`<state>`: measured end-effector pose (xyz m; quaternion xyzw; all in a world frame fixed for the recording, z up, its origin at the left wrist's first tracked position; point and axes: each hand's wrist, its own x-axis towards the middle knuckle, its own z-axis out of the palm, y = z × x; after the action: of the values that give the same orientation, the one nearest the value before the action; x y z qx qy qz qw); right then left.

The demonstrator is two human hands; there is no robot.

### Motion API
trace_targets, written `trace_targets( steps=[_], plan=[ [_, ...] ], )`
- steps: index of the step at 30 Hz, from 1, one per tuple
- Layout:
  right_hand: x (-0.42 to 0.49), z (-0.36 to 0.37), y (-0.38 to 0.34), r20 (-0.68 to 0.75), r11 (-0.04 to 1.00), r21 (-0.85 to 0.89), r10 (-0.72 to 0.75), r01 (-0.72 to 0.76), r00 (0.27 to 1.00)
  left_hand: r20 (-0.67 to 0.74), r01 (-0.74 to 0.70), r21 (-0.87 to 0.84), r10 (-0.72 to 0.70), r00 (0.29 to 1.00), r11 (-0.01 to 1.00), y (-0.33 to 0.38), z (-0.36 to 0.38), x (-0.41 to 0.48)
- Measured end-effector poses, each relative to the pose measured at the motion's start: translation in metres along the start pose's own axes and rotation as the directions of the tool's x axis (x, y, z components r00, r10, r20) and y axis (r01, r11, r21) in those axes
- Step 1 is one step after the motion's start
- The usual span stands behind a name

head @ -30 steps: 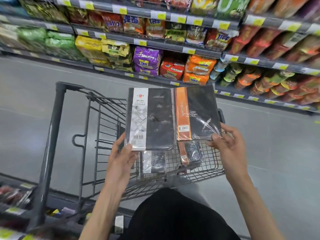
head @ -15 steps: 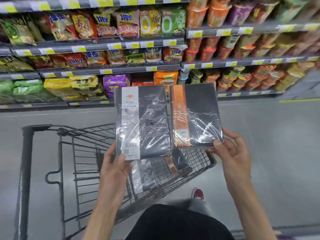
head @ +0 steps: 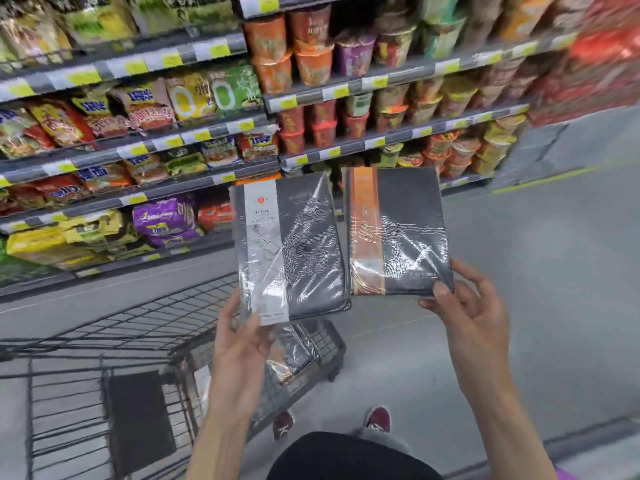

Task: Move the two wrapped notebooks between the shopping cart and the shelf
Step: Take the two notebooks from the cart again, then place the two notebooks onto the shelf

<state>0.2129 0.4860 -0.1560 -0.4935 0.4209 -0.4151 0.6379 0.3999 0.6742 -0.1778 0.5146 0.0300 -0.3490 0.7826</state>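
White-band notebook (head: 287, 247): dark cover with a white paper band down its left side, sealed in glinting plastic wrap. It is held up in the air with its face toward the camera, leaning slightly, above the near end of the shopping cart (head: 138, 320).
Orange-band notebook (head: 398, 230): same dark cover and wrap with an orange band down its left side. It is held up just to the right of the first and sits a little higher. Their inner edges meet or nearly meet, and contact cannot be told.
Left hand (head: 239, 344): grips the white-band notebook at its lower left corner, thumb on the front over the band, the other fingers hidden behind the cover.
Right hand (head: 467, 317): pinches the orange-band notebook at its lower right corner, thumb pressed on the front, fingers curled round the right edge and back.
Cart contents: more wrapped packs (head: 294, 351) lie in the wire basket below the left hand, and a dark flat panel (head: 138, 420) sits lower left.
Shelf (head: 214, 131): tiers with yellow price tags stand across the aisle behind the notebooks, well apart from them, with bagged noodles on the left and cup noodles on the right.
Floor (head: 536, 271): grey and smooth.
Person: two red shoes (head: 377, 419) and dark clothing (head: 346, 459) show at the bottom edge.
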Motion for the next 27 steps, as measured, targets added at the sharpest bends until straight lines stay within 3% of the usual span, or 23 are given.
trace_targets(
  steps=[7,11,27],
  plan=[
    [0.052,-0.096,-0.026,-0.084,1.0,-0.02,-0.007,0.005,0.996,0.069,0.055,-0.036,-0.053,0.996,0.998,-0.053,0.089,0.011],
    [0.075,-0.136,-0.034,-0.184,0.999,-0.048,-0.012,0.004,0.983,0.133,0.097,0.024,-0.1,0.986,0.995,-0.067,0.131,0.022],
    [0.246,-0.223,-0.06,-0.459,0.999,-0.003,-0.04,0.043,0.888,0.343,0.179,0.232,-0.253,0.905,0.956,-0.136,0.34,0.164]
  ],
)
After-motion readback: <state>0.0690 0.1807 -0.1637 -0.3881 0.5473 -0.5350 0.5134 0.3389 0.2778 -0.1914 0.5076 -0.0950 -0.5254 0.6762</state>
